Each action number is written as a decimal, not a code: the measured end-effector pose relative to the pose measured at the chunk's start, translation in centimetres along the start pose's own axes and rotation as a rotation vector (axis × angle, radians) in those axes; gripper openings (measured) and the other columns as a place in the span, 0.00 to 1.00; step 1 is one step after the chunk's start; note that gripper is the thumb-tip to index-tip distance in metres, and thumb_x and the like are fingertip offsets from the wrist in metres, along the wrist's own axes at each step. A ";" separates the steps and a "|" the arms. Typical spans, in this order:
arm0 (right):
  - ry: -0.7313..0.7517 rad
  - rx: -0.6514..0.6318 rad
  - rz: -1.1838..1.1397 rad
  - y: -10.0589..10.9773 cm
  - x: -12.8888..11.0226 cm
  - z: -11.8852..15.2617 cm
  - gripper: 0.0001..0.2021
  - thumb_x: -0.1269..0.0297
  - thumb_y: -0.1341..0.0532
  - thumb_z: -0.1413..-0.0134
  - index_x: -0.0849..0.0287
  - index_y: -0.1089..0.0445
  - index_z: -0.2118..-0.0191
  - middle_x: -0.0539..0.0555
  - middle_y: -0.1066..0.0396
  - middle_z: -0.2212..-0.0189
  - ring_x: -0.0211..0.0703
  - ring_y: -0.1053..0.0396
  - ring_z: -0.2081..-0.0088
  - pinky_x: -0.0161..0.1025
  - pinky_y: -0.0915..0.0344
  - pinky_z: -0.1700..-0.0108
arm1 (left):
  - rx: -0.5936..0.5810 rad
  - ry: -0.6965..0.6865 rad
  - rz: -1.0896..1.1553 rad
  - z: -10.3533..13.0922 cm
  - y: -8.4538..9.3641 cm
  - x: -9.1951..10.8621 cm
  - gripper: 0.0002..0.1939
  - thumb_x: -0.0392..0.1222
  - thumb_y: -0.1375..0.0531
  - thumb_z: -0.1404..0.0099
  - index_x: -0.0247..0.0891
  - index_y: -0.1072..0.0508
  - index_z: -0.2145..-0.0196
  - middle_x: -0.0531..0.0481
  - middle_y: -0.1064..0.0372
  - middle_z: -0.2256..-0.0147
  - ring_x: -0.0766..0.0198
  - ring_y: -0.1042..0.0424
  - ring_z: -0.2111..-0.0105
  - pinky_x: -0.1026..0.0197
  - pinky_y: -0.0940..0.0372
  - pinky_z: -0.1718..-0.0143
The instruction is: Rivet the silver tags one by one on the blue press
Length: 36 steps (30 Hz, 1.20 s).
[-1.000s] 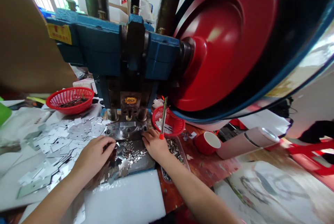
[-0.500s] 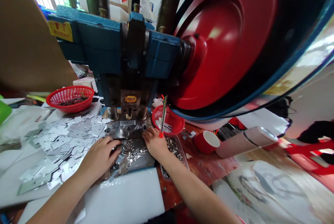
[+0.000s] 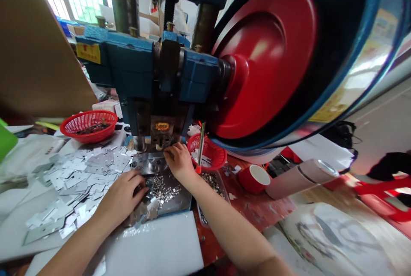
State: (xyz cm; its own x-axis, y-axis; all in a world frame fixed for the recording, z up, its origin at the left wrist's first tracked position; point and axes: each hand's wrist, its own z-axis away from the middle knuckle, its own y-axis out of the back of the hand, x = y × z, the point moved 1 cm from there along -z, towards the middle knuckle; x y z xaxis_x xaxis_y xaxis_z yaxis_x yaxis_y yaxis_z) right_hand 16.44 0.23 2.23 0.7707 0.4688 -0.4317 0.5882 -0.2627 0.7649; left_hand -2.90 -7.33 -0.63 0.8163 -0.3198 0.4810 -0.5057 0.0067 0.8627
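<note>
A blue press (image 3: 131, 68) stands over a dark metal die block (image 3: 148, 164). My right hand (image 3: 178, 160) reaches onto the right part of the die, fingers bent together near the punch; anything between its fingertips is hidden. At the left front of the die, my left hand (image 3: 126, 190) has its fingers curled beside small metal pieces, and what it holds, if anything, cannot be made out. Small shiny parts (image 3: 165, 188) lie heaped on the metal plate between the hands. Flat silver plates (image 3: 83, 173) are piled on the left.
Red baskets stand at the left (image 3: 90, 127) and behind my right wrist (image 3: 218, 156). A clear box of small parts (image 3: 221, 186) sits under my right forearm. Rightward are a red cup (image 3: 253, 178) and a pink bottle (image 3: 300, 177). A large red wheel (image 3: 266, 61) overhangs the right side.
My right hand has moved left and farther in, from the die's right edge to near the punch. My left hand stays at the front left. The view has shifted slightly.
</note>
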 end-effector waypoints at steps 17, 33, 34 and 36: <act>0.138 -0.111 -0.006 0.9 -0.9 0.8 0.11 0.57 0.42 0.41 0.53 0.24 0.61 0.53 0.29 0.62 0.44 0.36 0.58 0.43 0.41 0.52 | 0.184 0.160 0.253 -2.5 3.4 -0.1 0.15 0.48 0.48 0.38 0.47 0.27 0.55 0.51 0.28 0.55 0.57 0.30 0.55 0.55 0.36 0.53; 0.063 -0.047 -0.078 0.7 0.0 1.1 0.16 0.75 0.44 0.46 0.49 0.25 0.58 0.52 0.29 0.58 0.44 0.36 0.54 0.42 0.39 0.50 | 0.220 0.262 0.248 -7.5 1.9 2.2 0.15 0.51 0.47 0.40 0.41 0.25 0.65 0.48 0.24 0.64 0.54 0.27 0.63 0.56 0.36 0.61; 0.060 -0.061 -0.055 0.7 0.0 1.1 0.16 0.74 0.44 0.46 0.48 0.25 0.58 0.51 0.30 0.58 0.45 0.36 0.54 0.43 0.40 0.50 | 0.229 0.252 0.228 -7.5 1.9 2.1 0.15 0.51 0.47 0.40 0.41 0.25 0.65 0.48 0.24 0.64 0.53 0.27 0.62 0.55 0.36 0.60; 0.061 -0.083 -0.017 0.7 -0.1 1.1 0.17 0.74 0.44 0.46 0.47 0.25 0.57 0.51 0.30 0.57 0.45 0.37 0.53 0.44 0.41 0.49 | 0.253 0.227 0.190 -7.7 1.7 1.7 0.15 0.50 0.47 0.41 0.40 0.25 0.66 0.46 0.25 0.63 0.52 0.28 0.60 0.54 0.37 0.58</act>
State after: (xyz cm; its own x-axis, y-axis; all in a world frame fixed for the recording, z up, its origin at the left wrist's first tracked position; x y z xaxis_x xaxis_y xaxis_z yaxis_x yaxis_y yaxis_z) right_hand 17.06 -0.95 2.31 0.7429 0.5235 -0.4172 0.5769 -0.1845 0.7957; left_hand -0.23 -0.60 2.81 0.7279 -0.1169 0.6756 -0.6837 -0.1975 0.7025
